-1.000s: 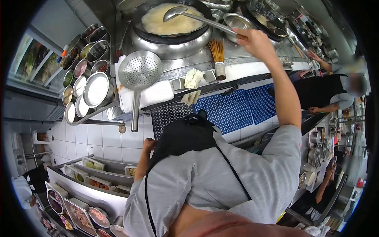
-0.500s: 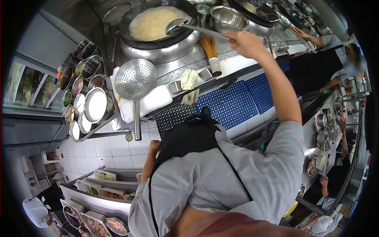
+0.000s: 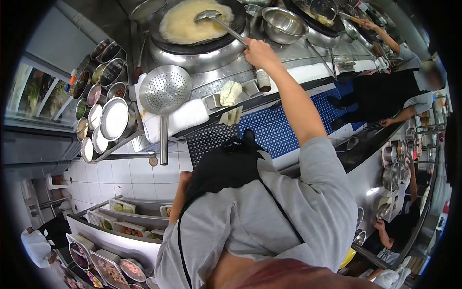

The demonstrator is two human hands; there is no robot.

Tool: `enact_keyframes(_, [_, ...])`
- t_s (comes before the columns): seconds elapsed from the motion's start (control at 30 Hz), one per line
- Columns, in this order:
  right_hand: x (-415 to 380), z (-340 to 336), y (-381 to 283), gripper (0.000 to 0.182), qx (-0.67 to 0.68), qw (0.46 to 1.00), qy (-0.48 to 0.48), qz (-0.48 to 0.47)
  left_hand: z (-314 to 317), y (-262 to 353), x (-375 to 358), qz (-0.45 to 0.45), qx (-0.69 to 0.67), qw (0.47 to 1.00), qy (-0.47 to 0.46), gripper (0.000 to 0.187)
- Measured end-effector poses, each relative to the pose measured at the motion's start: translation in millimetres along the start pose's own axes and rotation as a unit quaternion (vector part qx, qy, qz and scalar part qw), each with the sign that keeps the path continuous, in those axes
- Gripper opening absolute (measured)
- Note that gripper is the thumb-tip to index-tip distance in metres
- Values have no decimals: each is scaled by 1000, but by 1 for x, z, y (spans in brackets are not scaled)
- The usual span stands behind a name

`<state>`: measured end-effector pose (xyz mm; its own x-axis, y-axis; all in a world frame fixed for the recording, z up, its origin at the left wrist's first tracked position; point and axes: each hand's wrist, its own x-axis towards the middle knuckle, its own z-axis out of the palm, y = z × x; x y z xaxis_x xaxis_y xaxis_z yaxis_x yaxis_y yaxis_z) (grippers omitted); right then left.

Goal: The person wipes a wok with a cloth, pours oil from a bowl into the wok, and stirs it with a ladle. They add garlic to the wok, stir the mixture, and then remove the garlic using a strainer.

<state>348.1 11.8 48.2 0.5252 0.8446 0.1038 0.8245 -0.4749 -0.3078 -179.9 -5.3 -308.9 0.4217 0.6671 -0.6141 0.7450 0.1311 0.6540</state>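
My right hand (image 3: 261, 54) is closed around the handle of a long metal ladle (image 3: 226, 29). The ladle's bowl rests at the surface of pale yellow, foamy liquid (image 3: 185, 24) in a large black wok (image 3: 240, 19) on the stove. Beneath that forearm stands a bamboo wok brush (image 3: 263, 81), its bristles now mostly covered by the hand. My left hand (image 3: 185, 179) hangs low beside the black apron (image 3: 219, 168), small and curled, with nothing visible in it. A perforated strainer (image 3: 165, 90) lies on the counter front, its handle sticking out over the edge.
Left of the stove, metal bowls and white-filled tubs (image 3: 114, 118) crowd a rack. A steel bowl (image 3: 285, 25) sits right of the wok. A folded cloth (image 3: 231, 93) lies at the counter edge. At right, a co-worker (image 3: 385, 96) works another wok. Food trays (image 3: 108, 269) stand behind.
My right hand has moved left and slightly down, carrying the ladle with it; its bowl shifted left and up within the wok. The co-worker at right has come more into view.
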Motion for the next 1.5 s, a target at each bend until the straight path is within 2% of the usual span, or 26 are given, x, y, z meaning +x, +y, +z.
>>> enact_keyframes(0.03, [8, 9, 1, 45, 26, 1000, 11, -1, 6, -16, 3, 15, -7, 1000, 13, 26])
enact_keyframes(0.13, [24, 32, 1, 42, 99, 994, 39, 1, 42, -121, 52, 95, -25, 994, 39, 24])
enact_keyframes(0.17, [26, 37, -1, 43, 117, 992, 44, 5, 47, -132, 57, 110, -23, 993, 44, 24])
enact_keyframes(0.2, [28, 39, -3, 44, 136, 989, 50, 8, 45, -129, 50, 86, -49, 994, 35, 24])
enact_keyframes(0.27, [23, 25, -18, 50, 179, 982, -6, 61, 38, -105, 25, 36, -100, 994, 19, 24])
enact_keyframes(0.3, [22, 17, -25, 53, 200, 975, -34, 87, 29, -80, 11, -5, -55, 998, 22, 25])
enact_keyframes(0.37, [23, 11, -26, 53, 209, 974, -48, 78, 10, -26, -14, -87, 36, 995, 24, 26])
enact_keyframes(0.47, [15, -10, -31, 53, 195, 976, -66, 71, 6, -20, -21, 52, -80, 995, 6, 25])
enact_keyframes(0.57, [14, -19, -24, 52, 160, 983, -75, 45, 14, -38, 11, 20, -31, 999, -18, 24])
enact_keyframes(0.63, [11, -24, -17, 52, 141, 986, -83, 31, 12, 3, 2, 13, -48, 998, -31, 25])
enact_keyframes(0.8, [-3, -59, -16, 52, 92, 989, -112, 17, 20, 57, 35, 80, 71, 991, -82, 31])
enact_keyframes(0.87, [-2, -60, 1, 51, 76, 992, -92, -40, 33, 62, 64, 227, 139, 958, -109, 33])
enact_keyframes(0.9, [-1, -61, 10, 51, 70, 992, -82, -68, 35, 81, 69, 252, 148, 950, -110, 34])
enact_keyframes(0.93, [-6, -73, 10, 51, 68, 991, -103, -44, 37, 100, 73, 276, 156, 942, -110, 36])
enact_keyframes(1.0, [-21, -104, 4, 50, 64, 987, -147, 4, 34, 207, 42, 263, 116, 951, -114, 39])
enact_keyframes(1.07, [-23, -100, 25, 48, 39, 993, -96, -57, 22, 321, -4, 282, 50, 949, -134, 34])
enact_keyframes(1.1, [-23, -100, 33, 47, 25, 993, -70, -90, 23, 354, -9, 294, 23, 946, -136, 28])
enact_keyframes(1.17, [-31, -113, 30, 47, -25, 993, -67, -93, 25, 403, -10, 315, -29, 933, -174, 28])
enact_keyframes(1.27, [-40, -115, 38, 37, -44, 992, -36, -117, 29, 465, -33, 235, -168, 923, -254, 30])
enact_keyframes(1.33, [-44, -112, 35, 33, -62, 991, -36, -115, 33, 500, -38, 148, -316, 882, -316, 33])
enact_keyframes(1.37, [-46, -107, 33, 27, -31, 990, -37, -130, 34, 515, -39, 102, -388, 850, -343, 35])
enact_keyframes(1.47, [-67, -97, 11, 34, 106, 981, -39, -159, 28, 557, -48, 88, -534, 770, -337, 33])
enact_keyframes(1.5, [-75, -93, 3, 38, 148, 975, 4, -163, 23, 556, -41, 86, -518, 789, -319, 31])
